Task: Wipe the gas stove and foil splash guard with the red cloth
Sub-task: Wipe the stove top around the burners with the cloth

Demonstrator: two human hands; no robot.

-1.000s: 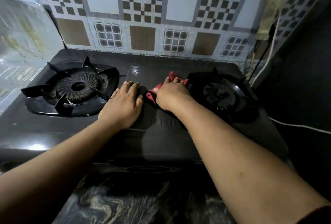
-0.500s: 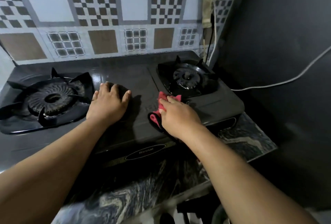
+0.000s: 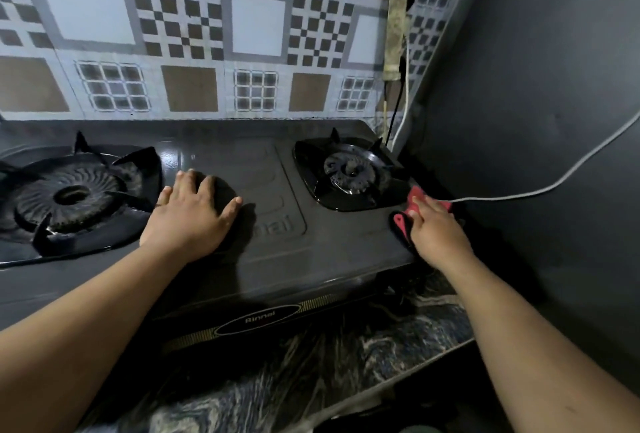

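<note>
Right hand [image 3: 434,228] presses the cloth [image 3: 415,197] onto the stove [image 3: 329,245] at its front right corner, fingers curled over the red fabric and gripping it. Cloth sits bunched under the palm, red showing past the fingertips and beside the thumb. Placement suits wiping the narrow strip between the right burner [image 3: 349,172] and the stove's edge.

Left hand [image 3: 192,214] lies flat on the stove's middle panel, fingers spread and straight, holding nothing. Likely it braces the body or steadies the stove while the other hand scrubs.

Left burner [image 3: 69,195] sits beside the left hand, pan supports up. Both burners' raised prongs would snag the cloth on any pass across them, so wiping probably goes around.

White cable [image 3: 540,188] runs from the dark side wall [image 3: 536,86] to a point just behind the cloth; it crowds that corner. More cords and a pale strip [image 3: 394,30] hang in the back corner. Patterned backsplash [image 3: 180,34] stands behind the stove; whether this is the foil guard is unclear. Marbled counter [image 3: 311,373] carries the stove.
</note>
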